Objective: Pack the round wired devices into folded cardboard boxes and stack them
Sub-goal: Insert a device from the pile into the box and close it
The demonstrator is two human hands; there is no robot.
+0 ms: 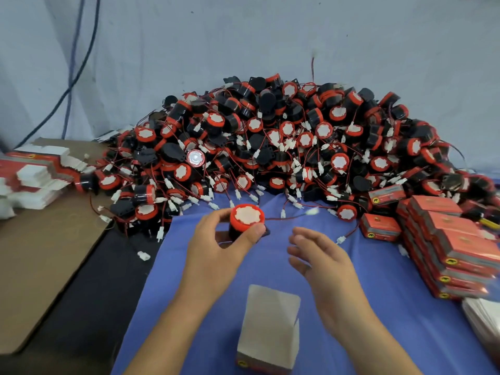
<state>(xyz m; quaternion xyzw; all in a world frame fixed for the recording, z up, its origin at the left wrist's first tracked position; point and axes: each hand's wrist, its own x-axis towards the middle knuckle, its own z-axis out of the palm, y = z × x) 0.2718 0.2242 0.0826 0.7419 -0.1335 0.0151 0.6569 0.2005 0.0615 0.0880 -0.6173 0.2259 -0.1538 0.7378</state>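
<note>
My left hand [216,244] grips a round device [246,218] with a red rim, white top and black body, just above the blue cloth [378,307]. Its thin red wire with a white plug [312,211] trails to the right. My right hand [322,261] hovers to the right of the device, fingers relaxed and holding nothing. An opened cardboard box [270,328], grey inside with a red printed side, stands near the front edge between my forearms. A large heap of the same devices [284,142] fills the back of the table.
Closed red boxes are stacked at the right [449,247], one lying apart [380,227]. Flat unfolded box blanks [38,171] lie at the left on a brown cardboard sheet [40,253]. A white stack [484,318] sits at the far right edge. Cables [73,63] hang on the wall.
</note>
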